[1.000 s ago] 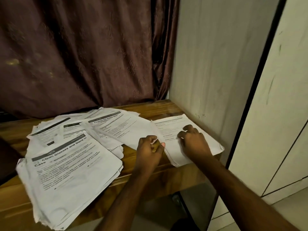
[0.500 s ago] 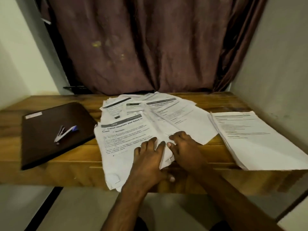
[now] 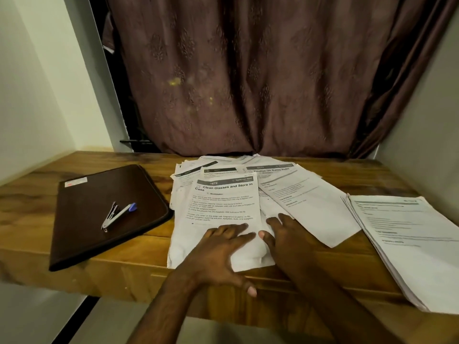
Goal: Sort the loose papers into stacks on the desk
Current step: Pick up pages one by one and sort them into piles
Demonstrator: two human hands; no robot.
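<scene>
A loose, fanned heap of printed papers (image 3: 248, 175) lies in the middle of the wooden desk (image 3: 32, 234). On top of it is a sheet headed "Clean Glasses and Store in Case" (image 3: 223, 202). My left hand (image 3: 218, 254) lies flat on the lower part of that sheet, fingers spread and straight. My right hand (image 3: 285, 237) rests beside it on the sheet's right edge, with the thumb on the paper and the fingers lightly bent. A squared stack of papers (image 3: 407, 242) sits at the desk's right end, overhanging the front edge.
A dark brown folder (image 3: 94, 219) lies on the left of the desk with a stapler (image 3: 116, 216) on top. A brown curtain (image 3: 248, 75) hangs behind the desk. Walls close in on both sides.
Both hands left the right-hand stack and came to the middle heap. The left hand spread flat on the top sheet, which now lies straighter. The view swung left.
</scene>
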